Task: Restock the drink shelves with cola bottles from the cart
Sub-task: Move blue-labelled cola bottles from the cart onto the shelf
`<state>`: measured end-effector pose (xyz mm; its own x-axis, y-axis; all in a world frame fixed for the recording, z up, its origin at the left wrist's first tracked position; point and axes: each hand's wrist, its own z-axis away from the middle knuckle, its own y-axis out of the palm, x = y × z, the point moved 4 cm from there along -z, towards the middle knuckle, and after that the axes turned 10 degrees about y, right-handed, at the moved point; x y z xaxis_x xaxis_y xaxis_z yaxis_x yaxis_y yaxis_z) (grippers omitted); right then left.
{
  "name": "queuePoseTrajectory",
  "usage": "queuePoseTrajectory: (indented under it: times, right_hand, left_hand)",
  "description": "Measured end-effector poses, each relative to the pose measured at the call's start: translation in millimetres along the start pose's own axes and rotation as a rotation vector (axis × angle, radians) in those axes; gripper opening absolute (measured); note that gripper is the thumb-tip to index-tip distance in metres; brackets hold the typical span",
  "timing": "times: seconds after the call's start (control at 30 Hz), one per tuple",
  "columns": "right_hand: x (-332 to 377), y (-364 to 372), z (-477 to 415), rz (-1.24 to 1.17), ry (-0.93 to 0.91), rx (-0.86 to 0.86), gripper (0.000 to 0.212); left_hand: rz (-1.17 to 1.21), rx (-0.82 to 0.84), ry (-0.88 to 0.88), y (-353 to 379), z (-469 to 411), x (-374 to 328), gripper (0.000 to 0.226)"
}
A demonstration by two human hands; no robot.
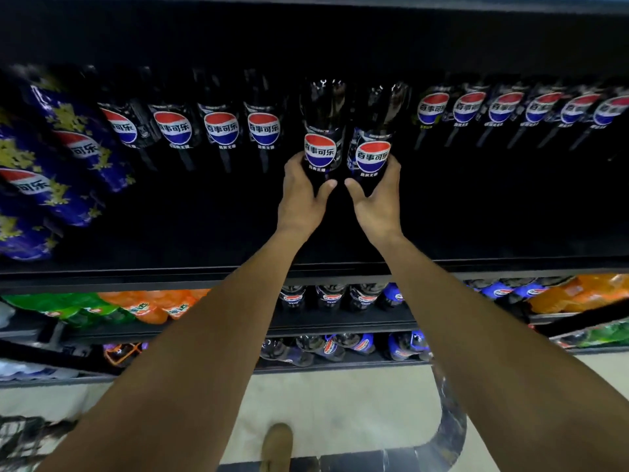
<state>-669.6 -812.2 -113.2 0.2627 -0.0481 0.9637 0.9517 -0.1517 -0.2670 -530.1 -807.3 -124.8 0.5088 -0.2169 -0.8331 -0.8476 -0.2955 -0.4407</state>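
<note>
— What have you got hold of?

— Two cola bottles, one in each of my hands. My left hand [303, 195] wraps round the lower body of the left bottle [321, 131], thumb across the front under the label. My right hand [377, 202] grips the right bottle [372, 137] the same way.

— Where are they?

— Upright and close side by side over the dark top shelf [204, 277], in the gap in the middle of the stock. I cannot tell whether their bases rest on it; it is too dark there.

— And around them?

— The left row [221, 127] and the right row [503, 107] of the same black-label cola stand further back. Blue-wrapped bottles [68, 148] lean at the far left. On a lower shelf sit orange and green bottles [149, 304]. My shoe [277, 444] is on the pale floor [340, 403].
</note>
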Motion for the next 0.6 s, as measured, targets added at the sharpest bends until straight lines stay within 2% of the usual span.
queuePoseTrajectory:
  times: [0.2,0.33,0.43,0.6]
  right_hand:
    - [-0.2,11.2,-28.5,-0.025,-0.028,-0.012,0.073]
    - [-2.6,21.7,-43.8,-0.028,-0.051,-0.021,0.073]
    - [-5.5,26.0,-52.3,-0.035,-0.058,-0.04,0.072]
    - [-11.1,28.6,-56.6,-0.001,-0.085,-0.07,0.074]
  left_hand:
    - [-0.043,-0.044,0.05,3.9,-22.4,4.6,0.068]
    - [-0.19,-0.15,0.106,5.1,-22.6,0.7,0.068]
    - [-0.267,-0.176,0.128,3.9,-22.4,-2.4,0.067]
    - [-0.542,-0.208,0.139,2.7,-22.6,-5.1,0.071]
